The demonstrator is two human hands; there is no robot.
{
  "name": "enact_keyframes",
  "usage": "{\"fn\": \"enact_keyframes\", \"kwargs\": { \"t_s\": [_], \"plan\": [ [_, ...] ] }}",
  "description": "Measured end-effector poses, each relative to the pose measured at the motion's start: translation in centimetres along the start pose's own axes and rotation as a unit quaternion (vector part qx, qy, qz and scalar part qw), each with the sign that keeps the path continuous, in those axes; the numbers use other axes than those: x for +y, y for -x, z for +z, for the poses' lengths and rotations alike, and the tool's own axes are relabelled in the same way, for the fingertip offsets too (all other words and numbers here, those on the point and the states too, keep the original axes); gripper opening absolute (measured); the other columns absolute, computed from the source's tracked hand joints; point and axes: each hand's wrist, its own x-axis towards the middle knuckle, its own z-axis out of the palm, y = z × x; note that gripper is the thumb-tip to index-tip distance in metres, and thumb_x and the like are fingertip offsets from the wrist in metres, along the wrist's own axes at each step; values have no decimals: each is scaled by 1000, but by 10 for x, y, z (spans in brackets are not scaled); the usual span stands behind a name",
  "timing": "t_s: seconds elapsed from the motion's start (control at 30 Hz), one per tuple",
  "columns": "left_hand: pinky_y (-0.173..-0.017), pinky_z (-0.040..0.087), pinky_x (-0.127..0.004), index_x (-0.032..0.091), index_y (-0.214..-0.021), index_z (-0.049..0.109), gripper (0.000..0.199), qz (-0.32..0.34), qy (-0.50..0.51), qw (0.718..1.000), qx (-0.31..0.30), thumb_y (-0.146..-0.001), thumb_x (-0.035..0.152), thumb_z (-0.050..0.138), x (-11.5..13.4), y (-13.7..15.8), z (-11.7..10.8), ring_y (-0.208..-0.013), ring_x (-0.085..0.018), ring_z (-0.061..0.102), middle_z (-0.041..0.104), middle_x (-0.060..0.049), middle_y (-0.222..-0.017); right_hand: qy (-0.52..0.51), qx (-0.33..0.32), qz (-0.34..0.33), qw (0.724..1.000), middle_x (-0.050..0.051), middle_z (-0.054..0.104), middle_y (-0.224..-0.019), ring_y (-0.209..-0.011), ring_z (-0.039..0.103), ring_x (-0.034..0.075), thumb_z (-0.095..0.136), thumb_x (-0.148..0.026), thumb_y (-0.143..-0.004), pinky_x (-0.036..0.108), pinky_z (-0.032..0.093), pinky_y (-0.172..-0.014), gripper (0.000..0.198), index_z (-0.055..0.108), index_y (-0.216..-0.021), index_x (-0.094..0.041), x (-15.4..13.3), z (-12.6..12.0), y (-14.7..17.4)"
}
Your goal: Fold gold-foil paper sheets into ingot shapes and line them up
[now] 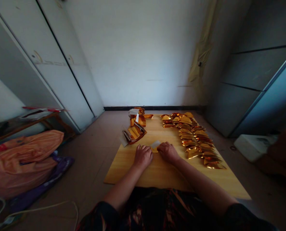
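Both hands have their fingers closed on a small sheet of paper (155,145), the left hand (143,156) at its left end and the right hand (168,152) at its right. The sheet lies over the middle of the wooden surface (162,171), a little toward the left edge. Loose gold paper (135,132) lies in piles by the far left corner and along the left edge; folded gold pieces (186,135) line the right edge in rows, reaching the far edge.

My one camera sits on my head and looks forward and down, over my arms (125,183). It sees wide, so my left hand (143,156) and right hand (167,152) look small. The wall (133,61) stands beyond. The right edge seems too dark to tell much.
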Motion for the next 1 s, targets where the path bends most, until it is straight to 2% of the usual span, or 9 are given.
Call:
{"fn": "enact_keyframes", "kwargs": {
  "t_s": [0.1,0.23,0.43,0.57,0.77,1.0],
  "plan": [
    [-93,33,-42,19,-82,67,14,-7,-30,1000,-5,-84,22,54,-4,-8,-1,-99,-23,54,68,-8,-97,22,-9,-5,1000,7,66,-97,-92,53,20,47,-25,-91,29,36,-76,21,68,-90,-23,-11,-2,11],
    [-89,33,-41,18,-79,68,17,-40,-63,997,-24,-84,25,54,-6,-16,-2,-95,-23,54,67,-8,-90,-6,-9,-52,999,6,67,-91,-88,54,18,47,-22,-90,28,36,-77,22,68,-83,-20,-16,1,15],
    [-81,35,-37,18,-79,69,18,-42,-63,997,-28,-85,23,53,-8,-15,1,-93,-22,53,66,-8,-88,-82,20,-113,990,4,70,-96,-90,57,17,49,-20,-88,29,38,-84,21,70,-91,-23,3,2,18],
    [-78,37,-36,20,-77,69,21,-13,-50,998,-24,-87,21,50,-9,-14,2,-91,-22,52,65,-7,-86,-97,27,-122,987,5,70,-102,-96,58,19,50,-23,-90,32,38,-86,21,71,-95,-25,8,3,22],
    [-74,40,-33,18,-75,67,23,11,-35,998,-53,-87,16,48,-10,-15,3,-85,-21,55,65,-7,-82,-127,28,-142,981,7,68,-109,-99,58,19,53,-28,-89,32,40,-88,21,70,-100,-24,22,9,21],
    [-81,42,-37,16,-86,68,17,8,-31,998,-62,-81,31,61,1,-8,-6,-91,-24,59,68,-10,-91,-124,36,-145,981,5,67,-103,-94,57,19,54,-31,-89,33,38,-88,19,71,-93,-23,32,11,16]
  ]
}}
